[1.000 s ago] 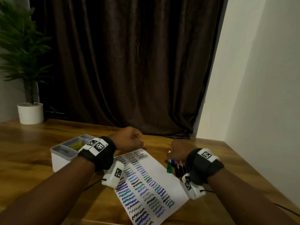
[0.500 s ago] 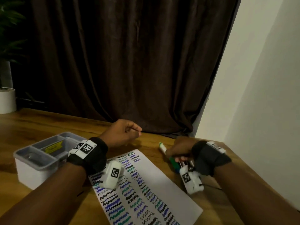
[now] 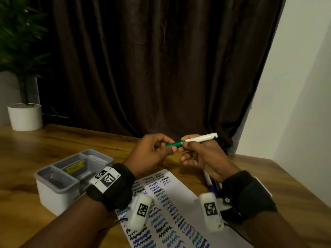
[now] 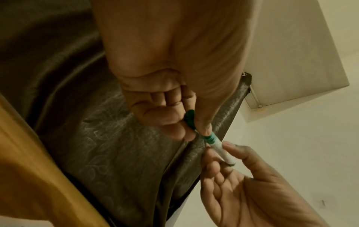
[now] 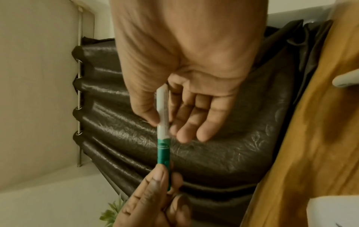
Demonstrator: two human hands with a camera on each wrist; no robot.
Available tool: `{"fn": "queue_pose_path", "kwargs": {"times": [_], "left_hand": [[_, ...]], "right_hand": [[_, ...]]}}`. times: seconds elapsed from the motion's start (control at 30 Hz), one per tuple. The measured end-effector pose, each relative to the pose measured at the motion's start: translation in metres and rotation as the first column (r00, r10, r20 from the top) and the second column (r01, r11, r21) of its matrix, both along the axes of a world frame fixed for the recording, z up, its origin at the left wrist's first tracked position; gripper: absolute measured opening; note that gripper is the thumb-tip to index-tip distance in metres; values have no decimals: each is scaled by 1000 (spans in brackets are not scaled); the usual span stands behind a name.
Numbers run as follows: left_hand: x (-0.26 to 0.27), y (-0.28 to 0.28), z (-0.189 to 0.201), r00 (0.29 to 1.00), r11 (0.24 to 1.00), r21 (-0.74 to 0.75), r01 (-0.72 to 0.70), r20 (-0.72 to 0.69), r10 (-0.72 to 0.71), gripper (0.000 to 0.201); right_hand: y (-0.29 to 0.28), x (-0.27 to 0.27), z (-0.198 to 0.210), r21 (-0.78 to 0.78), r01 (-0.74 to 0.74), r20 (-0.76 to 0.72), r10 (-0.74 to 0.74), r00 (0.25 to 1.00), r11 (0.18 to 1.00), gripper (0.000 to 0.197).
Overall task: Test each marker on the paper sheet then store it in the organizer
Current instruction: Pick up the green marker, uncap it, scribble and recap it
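Half a second ago the right hand [image 3: 206,154] was low beside the paper sheet [image 3: 180,208], gripping the green marker [image 3: 191,141] alone, while the left hand [image 3: 152,154] was hanging curled and holding nothing. Now both hands are raised together at the centre of the head view, above the far end of the sheet, with the marker lying nearly level between them. The left thumb and fingers are pinching the green cap [image 4: 189,117]; the right thumb and forefinger are pinching the white barrel [image 5: 163,110], its other fingers loosely spread. The cap is sitting on the barrel.

More markers [image 3: 212,185] are lying at the sheet's right edge, mostly hidden behind the right wrist, so their number is unclear. The sheet's lower end is being cut off by the frame's bottom, and the wrist cameras are covering part of it.

The sheet is white, filled with black, blue and green zigzag rows. The organizer [image 3: 59,187], at lower left, is a white box with a grey compartmented tray; a yellow label is showing in one compartment. The table [image 3: 26,149] is grained wood.
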State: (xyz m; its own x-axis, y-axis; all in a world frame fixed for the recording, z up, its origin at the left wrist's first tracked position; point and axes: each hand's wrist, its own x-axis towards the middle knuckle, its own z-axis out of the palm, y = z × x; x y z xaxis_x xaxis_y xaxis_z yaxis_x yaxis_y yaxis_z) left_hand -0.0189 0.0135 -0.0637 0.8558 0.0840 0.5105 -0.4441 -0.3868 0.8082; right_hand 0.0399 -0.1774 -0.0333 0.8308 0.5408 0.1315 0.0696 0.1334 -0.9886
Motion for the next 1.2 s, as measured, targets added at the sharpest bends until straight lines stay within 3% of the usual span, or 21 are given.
{"fn": "queue_pose_path", "kwargs": {"times": [0.07,0.13,0.2,0.23,0.3,0.37,0.43,0.53,0.8,1.03,1.2], "left_hand": [[-1,0,4,999,999,-33,-40,11,41,9],[-3,2,8,997,996,-49,-75,15,76,12],[-5,4,8,993,993,-11,-119,21,119,13],[-5,4,8,990,990,14,-138,25,138,14],[-5,1,6,988,987,52,-154,26,153,17],[-5,-2,5,988,983,105,-150,41,146,19],[-6,-4,4,990,980,144,-135,68,126,21],[-5,-5,3,994,985,140,-102,63,93,21],[-10,-6,5,995,979,176,-100,48,93,19],[-10,-5,3,1000,997,75,-24,-4,25,19],[-8,0,6,999,1000,-14,0,-34,-1,24]], "right_hand": [[-4,1,3,63,88,9,-89,996,994,18],[-12,5,3,68,279,127,-286,950,958,31],[-21,9,2,37,483,391,-457,799,875,54],[-25,9,2,10,540,545,-457,703,842,60],[-29,4,4,-97,573,796,-282,536,814,54],[-24,-2,6,-247,559,892,-40,450,791,42],[-16,-9,4,-375,504,868,105,484,778,40],[-9,-13,-3,-458,468,833,181,523,756,33],[-9,-15,-7,-443,534,856,161,492,720,37],[-8,-16,-5,-491,498,812,169,559,715,37],[-10,-18,-7,-468,555,850,178,496,688,40]]}}
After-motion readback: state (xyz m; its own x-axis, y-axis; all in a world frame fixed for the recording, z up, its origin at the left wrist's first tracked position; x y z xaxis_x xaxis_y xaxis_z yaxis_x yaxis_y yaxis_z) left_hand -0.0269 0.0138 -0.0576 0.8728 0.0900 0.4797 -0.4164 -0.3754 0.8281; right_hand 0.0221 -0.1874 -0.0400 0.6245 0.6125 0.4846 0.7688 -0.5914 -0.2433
